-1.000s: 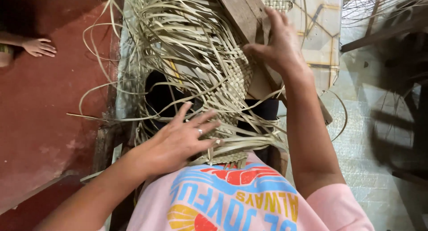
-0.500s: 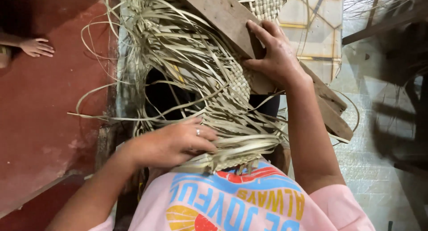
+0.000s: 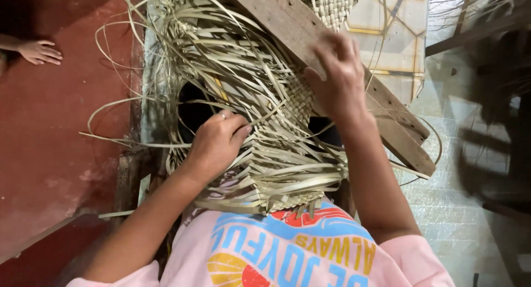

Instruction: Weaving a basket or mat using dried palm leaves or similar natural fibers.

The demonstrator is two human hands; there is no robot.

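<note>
My left fingers (image 3: 235,133) are curled tight around a few loose straw strips on the half-woven mat (image 3: 282,132) in my lap, ring showing. My right hand (image 3: 338,76) is just above the mat, fingers spread and pressed on the wooden plank (image 3: 293,29) that lies slanted across its top. Progress-wise: the middle and bottom of the mat are plaited into a tight checker, but loads of unwoven strips (image 3: 166,49) fan out up and left of it, so I'd say plenty's left.
</note>
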